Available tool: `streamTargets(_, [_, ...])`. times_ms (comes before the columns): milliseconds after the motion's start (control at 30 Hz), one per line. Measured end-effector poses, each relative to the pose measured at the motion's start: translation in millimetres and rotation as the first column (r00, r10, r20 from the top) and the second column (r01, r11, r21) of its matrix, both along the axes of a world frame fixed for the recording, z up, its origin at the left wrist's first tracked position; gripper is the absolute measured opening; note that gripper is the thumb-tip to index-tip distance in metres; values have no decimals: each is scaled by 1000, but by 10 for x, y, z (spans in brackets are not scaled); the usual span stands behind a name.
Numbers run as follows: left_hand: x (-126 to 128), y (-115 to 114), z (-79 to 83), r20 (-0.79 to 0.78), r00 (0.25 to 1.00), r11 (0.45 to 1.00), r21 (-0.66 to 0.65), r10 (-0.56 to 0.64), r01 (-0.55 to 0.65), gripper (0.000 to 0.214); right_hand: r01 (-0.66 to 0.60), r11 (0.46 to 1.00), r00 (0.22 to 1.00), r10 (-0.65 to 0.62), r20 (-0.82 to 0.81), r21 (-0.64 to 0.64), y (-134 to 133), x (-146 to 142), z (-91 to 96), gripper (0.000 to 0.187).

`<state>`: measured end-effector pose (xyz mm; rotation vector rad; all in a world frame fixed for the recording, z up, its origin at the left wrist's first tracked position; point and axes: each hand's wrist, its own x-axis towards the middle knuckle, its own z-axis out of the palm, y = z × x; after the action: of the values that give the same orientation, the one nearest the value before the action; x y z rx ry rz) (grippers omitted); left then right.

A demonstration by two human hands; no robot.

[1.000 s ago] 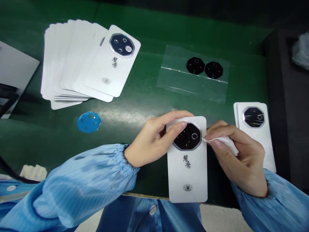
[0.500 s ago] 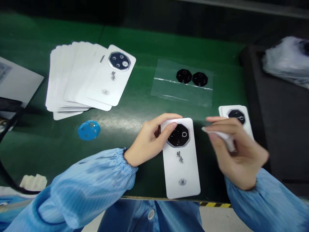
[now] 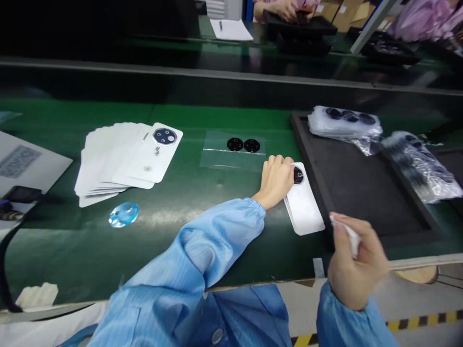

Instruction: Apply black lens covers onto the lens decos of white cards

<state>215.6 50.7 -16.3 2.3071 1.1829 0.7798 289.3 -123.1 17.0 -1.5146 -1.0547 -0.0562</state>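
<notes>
My left hand [image 3: 275, 180] reaches to the right side of the green bench. Its fingers are closed over the upper left edge of a white phone back cover [image 3: 306, 207], which lies on at least one other and partly shows its black camera plate [image 3: 298, 175]. In front of the dark tray, my right hand [image 3: 361, 265] is raised, pinching a crumpled white wipe [image 3: 353, 239]. Two black octagonal lens plates [image 3: 243, 144] lie on a clear plastic bag [image 3: 213, 158]. Several white phone back covers [image 3: 108, 161] are fanned out at left, the top one with a camera plate facing up.
A shiny blue film piece [image 3: 123, 214] lies in front of the fanned covers. On the right is a black foam tray [image 3: 369, 197] with wrapped packs [image 3: 343, 123] at its edges. A cable [image 3: 5, 270] hangs at left. Across the bench, a co-worker's hands [image 3: 285, 9] are busy.
My left hand and the phone back cover have gone from front centre to the stack at right. My right hand has moved away from that stack, still holding the wipe. The view has tilted up.
</notes>
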Motion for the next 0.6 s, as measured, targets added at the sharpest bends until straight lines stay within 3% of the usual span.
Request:
streamTargets(67, [34,-4,-47,-35,999,998,52,26,-25,26,-60,983,998,63,14,-174,-142,11,-106,7])
streamTargets(133, [40,-34,-55,-62,997,994,105,46,-39,23,-96,961,994,107,29,-259,-216,9,-177,9])
streamTargets(233, [-4,-87,14,-84,993,980,186,87,-70,26,-107,962,990,126,62,-250,-232,-16,-240,9])
streamTargets(333, [-233,-54,151,-100,984,958,261,150,-119,30,-72,966,991,98,94,-250,-207,-28,-280,10])
streamTargets(400, [-578,44,239,-126,967,941,290,220,-176,28,-63,960,989,97,114,-271,-196,-19,-300,12])
streamTargets(467, [-1082,177,290,-159,928,913,297,336,-280,28,-72,954,984,115,137,-290,-195,-1,-320,14])
streamTargets(600, [-2209,403,241,-203,737,760,271,645,-590,46,-79,957,979,127,157,-278,-202,40,-380,15])
